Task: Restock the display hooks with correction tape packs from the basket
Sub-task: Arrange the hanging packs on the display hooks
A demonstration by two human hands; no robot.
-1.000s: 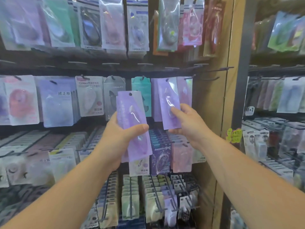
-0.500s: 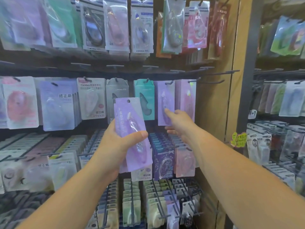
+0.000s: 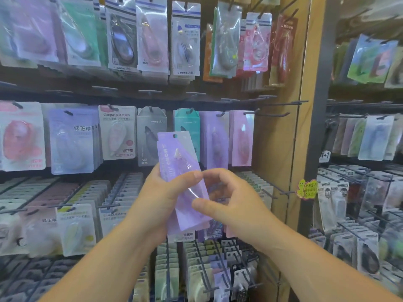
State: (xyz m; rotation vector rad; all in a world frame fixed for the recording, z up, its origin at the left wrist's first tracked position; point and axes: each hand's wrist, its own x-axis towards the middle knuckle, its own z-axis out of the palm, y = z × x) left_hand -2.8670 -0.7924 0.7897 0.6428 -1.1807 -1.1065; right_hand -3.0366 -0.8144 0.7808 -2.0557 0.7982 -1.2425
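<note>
Glossy clear-plastic purple pack [image 3: 183,182]; dark metal hooks [image 3: 267,114]; matt wooden side panel [image 3: 283,127].

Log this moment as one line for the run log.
left hand: holds purple pack | right hand: pinches its right edge | stage: pack not yet on hook

You are standing in a stationery shop. Above and to either side of your left hand [image 3: 161,199] and right hand [image 3: 231,205], black metal display hooks [image 3: 281,102] carry rows of clear-fronted hanging packs [image 3: 185,42] in pink, green, grey and lilac, several copies deep, much like the lilac carded correction tape pack [image 3: 183,162] both hands hold. Below your hands run lower rows of small carded goods [image 3: 165,277]. To the right of your right hand, past a light wooden upright panel [image 3: 283,138], are a yellow handwritten sign [image 3: 307,189], a white "+1" tag [image 3: 325,156] and a second grey-framed rack [image 3: 316,127] of packaged stock.
</note>
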